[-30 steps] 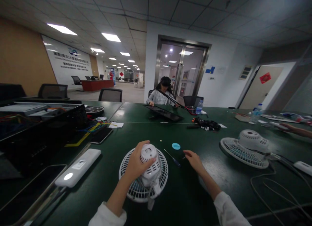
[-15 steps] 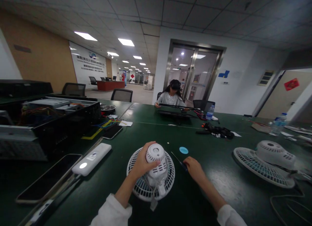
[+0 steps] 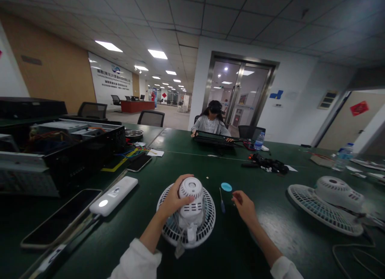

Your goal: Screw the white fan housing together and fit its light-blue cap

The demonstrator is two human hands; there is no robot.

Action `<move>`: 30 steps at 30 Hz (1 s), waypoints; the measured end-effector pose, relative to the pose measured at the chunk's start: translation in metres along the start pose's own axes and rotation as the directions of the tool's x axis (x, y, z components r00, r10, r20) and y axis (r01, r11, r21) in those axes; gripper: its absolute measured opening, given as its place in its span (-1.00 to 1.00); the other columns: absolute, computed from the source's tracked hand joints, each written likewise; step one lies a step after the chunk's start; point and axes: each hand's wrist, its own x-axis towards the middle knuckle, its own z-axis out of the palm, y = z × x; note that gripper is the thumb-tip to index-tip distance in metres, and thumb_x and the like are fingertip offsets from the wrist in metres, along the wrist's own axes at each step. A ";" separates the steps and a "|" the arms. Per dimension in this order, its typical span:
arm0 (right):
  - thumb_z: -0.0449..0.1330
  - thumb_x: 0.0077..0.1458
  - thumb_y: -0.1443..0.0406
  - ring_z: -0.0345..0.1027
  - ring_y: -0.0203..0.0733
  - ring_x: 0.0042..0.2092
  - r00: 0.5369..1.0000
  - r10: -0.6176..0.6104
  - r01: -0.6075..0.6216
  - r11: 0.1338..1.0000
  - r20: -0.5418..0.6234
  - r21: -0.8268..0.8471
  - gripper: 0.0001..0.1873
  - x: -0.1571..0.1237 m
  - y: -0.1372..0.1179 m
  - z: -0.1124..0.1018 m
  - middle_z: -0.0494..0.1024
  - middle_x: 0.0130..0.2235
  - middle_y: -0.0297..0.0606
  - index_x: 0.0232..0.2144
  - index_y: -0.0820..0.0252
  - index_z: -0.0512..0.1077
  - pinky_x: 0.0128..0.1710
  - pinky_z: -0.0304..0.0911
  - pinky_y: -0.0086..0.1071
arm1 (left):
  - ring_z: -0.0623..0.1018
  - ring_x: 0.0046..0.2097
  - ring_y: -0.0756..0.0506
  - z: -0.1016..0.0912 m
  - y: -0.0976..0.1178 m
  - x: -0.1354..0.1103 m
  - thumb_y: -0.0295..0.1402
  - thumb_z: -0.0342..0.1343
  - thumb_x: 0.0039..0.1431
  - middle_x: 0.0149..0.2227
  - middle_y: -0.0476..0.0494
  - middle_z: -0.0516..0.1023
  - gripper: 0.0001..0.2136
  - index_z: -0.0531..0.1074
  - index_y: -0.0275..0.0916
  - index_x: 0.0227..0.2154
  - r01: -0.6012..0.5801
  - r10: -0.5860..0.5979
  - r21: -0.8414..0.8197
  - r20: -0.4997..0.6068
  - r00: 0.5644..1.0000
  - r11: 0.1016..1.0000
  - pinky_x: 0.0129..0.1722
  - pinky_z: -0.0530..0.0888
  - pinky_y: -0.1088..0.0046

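My left hand (image 3: 173, 202) is closed around the white motor housing of a small fan (image 3: 192, 208), thumb across its vented top. The fan stands with its round slatted grille (image 3: 207, 227) down on the table, and a short cord end hangs at its near side. A screwdriver (image 3: 222, 202) with a dark blue handle lies right of the grille. Just right of it, my right hand (image 3: 245, 206) hovers with thumb and fingertips drawn together; whatever they pinch, if anything, is too small to make out. Close by the fingertips rests a light blue round disc (image 3: 226, 187).
At left are an open computer case (image 3: 81, 150), a white power bank (image 3: 114, 195) and a phone (image 3: 60, 218). A second fan (image 3: 327, 202) lies at right. Across the table a person (image 3: 212, 120) holds a dark flat panel (image 3: 213, 139). Water bottles (image 3: 259, 141) stand farther back.
My right hand has let go of the screwdriver, which now lies on the table, and has shifted slightly right. My left hand keeps its hold. The person opposite has lowered the dark panel.
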 end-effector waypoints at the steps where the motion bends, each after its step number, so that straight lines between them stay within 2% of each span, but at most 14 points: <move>1: 0.04 -0.01 0.27 0.42 -0.09 -0.28 1.000 -0.010 0.010 0.999 -0.010 0.035 -0.85 0.000 -0.005 -0.001 0.49 -0.34 -0.19 -0.36 0.15 0.36 -0.26 0.36 -0.22 | 0.38 0.04 -0.26 0.001 0.000 0.000 -0.20 0.20 -0.09 0.03 -0.26 0.34 -0.46 0.26 -0.26 -0.02 -0.019 0.020 0.029 -0.013 1.000 0.999 0.05 0.30 0.21; 4: 0.05 0.02 0.20 0.44 -0.12 -0.30 0.996 -0.089 0.091 0.985 -0.025 0.149 -0.81 0.004 -0.031 -0.001 0.50 -0.35 -0.18 -0.34 0.18 0.33 -0.28 0.36 -0.25 | 0.33 0.07 -0.26 0.004 -0.001 -0.002 -0.23 0.13 -0.03 0.03 -0.28 0.31 -0.50 0.22 -0.27 0.00 -0.103 0.111 0.124 -0.056 0.992 0.987 0.09 0.23 0.16; 8: 0.07 0.05 0.22 0.41 -0.19 -0.28 0.955 -0.298 0.284 0.919 0.010 0.275 -0.85 0.009 -0.089 0.001 0.47 -0.34 -0.21 -0.36 0.19 0.33 -0.25 0.34 -0.32 | 0.30 0.08 -0.25 0.007 -0.005 -0.004 -0.24 0.07 0.01 -0.01 -0.26 0.32 -0.59 0.27 -0.25 -0.06 -0.222 0.236 0.212 -0.040 0.971 0.952 0.08 0.20 0.14; 12: 0.09 0.04 0.36 0.37 -0.24 -0.25 0.848 -0.524 0.476 0.821 0.083 0.314 -0.91 0.009 -0.143 0.001 0.46 -0.31 -0.24 -0.44 0.18 0.39 -0.25 0.29 -0.36 | 0.31 0.06 -0.24 0.008 -0.007 -0.006 -0.22 0.07 0.03 -0.02 -0.26 0.32 -0.60 0.27 -0.24 -0.06 -0.243 0.259 0.222 -0.046 0.965 0.944 0.06 0.23 0.15; 16: 0.08 0.00 0.49 0.37 -0.26 -0.24 0.725 -0.656 0.600 0.752 0.210 0.273 -0.82 0.009 -0.165 -0.001 0.49 -0.31 -0.26 -0.44 0.18 0.43 -0.22 0.25 -0.36 | 0.30 0.08 -0.23 0.008 -0.007 -0.005 -0.22 0.07 0.03 -0.01 -0.25 0.32 -0.57 0.24 -0.23 -0.03 -0.234 0.251 0.214 -0.055 0.966 0.948 0.08 0.21 0.15; 22: 0.08 -0.02 0.55 0.36 -0.29 -0.24 0.604 -0.686 0.694 0.703 0.406 0.155 -0.79 0.017 -0.177 -0.010 0.50 -0.31 -0.26 -0.42 0.21 0.44 -0.21 0.22 -0.41 | 0.31 0.06 -0.24 0.009 -0.006 -0.006 -0.22 0.07 0.02 -0.02 -0.26 0.33 -0.58 0.24 -0.24 -0.05 -0.225 0.242 0.213 -0.057 0.969 0.951 0.07 0.22 0.14; 27: 0.11 -0.03 0.55 0.33 -0.31 -0.34 0.470 -0.651 0.773 0.629 0.596 0.077 -0.81 0.030 -0.198 -0.017 0.48 -0.41 -0.30 -0.52 0.25 0.44 -0.32 0.16 -0.47 | 0.32 0.05 -0.23 0.010 -0.008 -0.006 -0.20 0.07 0.03 -0.03 -0.25 0.32 -0.58 0.24 -0.24 -0.05 -0.235 0.256 0.221 -0.068 0.964 0.946 0.05 0.24 0.16; 30: 0.11 -0.05 0.56 0.28 -0.33 -0.41 0.409 -0.614 0.811 0.584 0.675 0.039 -0.79 0.035 -0.210 -0.017 0.47 -0.46 -0.31 -0.58 0.26 0.43 -0.39 0.09 -0.46 | 0.33 0.04 -0.23 0.010 -0.010 -0.006 -0.19 0.07 0.03 -0.03 -0.25 0.32 -0.57 0.23 -0.25 -0.04 -0.242 0.263 0.219 -0.075 0.962 0.945 0.04 0.25 0.15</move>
